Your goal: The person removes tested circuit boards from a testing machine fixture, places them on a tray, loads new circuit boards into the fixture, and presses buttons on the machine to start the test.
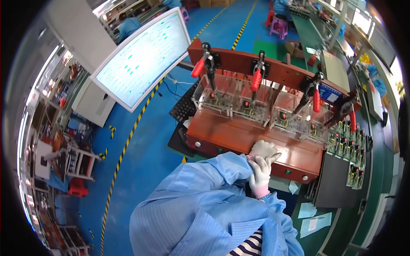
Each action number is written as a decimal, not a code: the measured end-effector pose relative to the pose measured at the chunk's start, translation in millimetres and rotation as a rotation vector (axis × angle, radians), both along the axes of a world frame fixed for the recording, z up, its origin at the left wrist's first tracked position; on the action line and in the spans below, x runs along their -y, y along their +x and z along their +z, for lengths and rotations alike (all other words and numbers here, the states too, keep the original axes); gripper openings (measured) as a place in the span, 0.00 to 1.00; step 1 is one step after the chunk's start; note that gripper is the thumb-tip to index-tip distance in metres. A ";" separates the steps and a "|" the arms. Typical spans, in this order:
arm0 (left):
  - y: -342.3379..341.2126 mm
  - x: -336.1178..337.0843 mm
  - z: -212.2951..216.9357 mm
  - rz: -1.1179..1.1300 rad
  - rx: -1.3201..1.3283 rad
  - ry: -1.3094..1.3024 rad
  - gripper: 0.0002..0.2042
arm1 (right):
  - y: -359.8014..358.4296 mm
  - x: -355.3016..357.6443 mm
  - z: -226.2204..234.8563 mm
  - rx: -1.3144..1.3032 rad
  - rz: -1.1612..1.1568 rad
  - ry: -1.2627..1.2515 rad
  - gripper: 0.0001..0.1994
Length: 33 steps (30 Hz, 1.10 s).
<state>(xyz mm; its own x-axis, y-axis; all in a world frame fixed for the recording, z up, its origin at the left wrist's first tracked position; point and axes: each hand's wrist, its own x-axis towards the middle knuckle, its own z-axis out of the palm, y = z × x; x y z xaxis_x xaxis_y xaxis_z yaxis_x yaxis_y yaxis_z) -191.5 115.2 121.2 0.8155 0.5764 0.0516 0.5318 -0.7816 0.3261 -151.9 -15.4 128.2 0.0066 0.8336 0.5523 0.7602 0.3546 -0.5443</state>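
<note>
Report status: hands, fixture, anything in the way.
Left hand, right hand together by the front of red-brown fixture; no held item visible. Four red-handled clamps along its rail. Green boards at right, apart from both hands.

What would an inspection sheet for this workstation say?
Surface: green bench, partly covered.
Job's things: red-brown fixture with four red-handled clamps above clear plates; circuit boards in rows at right.
Clutter: light-blue sheets, black keyboard.
Hands: left hand and right hand, both gloved, overlap at the fixture's front; contact with it unclear.
Cables: thin cables near the keyboard.
Surroundings: lit monitor, blue floor, striped tape, other people in the background.
</note>
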 end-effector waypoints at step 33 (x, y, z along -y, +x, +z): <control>-11.9 -6.2 5.4 -0.389 0.017 0.338 0.20 | 5.2 -1.9 -10.3 -0.001 0.066 0.052 0.23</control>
<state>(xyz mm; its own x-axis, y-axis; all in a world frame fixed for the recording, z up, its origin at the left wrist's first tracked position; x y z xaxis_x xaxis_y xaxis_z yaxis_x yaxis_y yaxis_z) -203.4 121.4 126.7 0.9636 0.1795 0.1983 0.1777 -0.9837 0.0270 -146.7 -13.5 117.9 -0.0472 0.8025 0.5948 0.7336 0.4320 -0.5246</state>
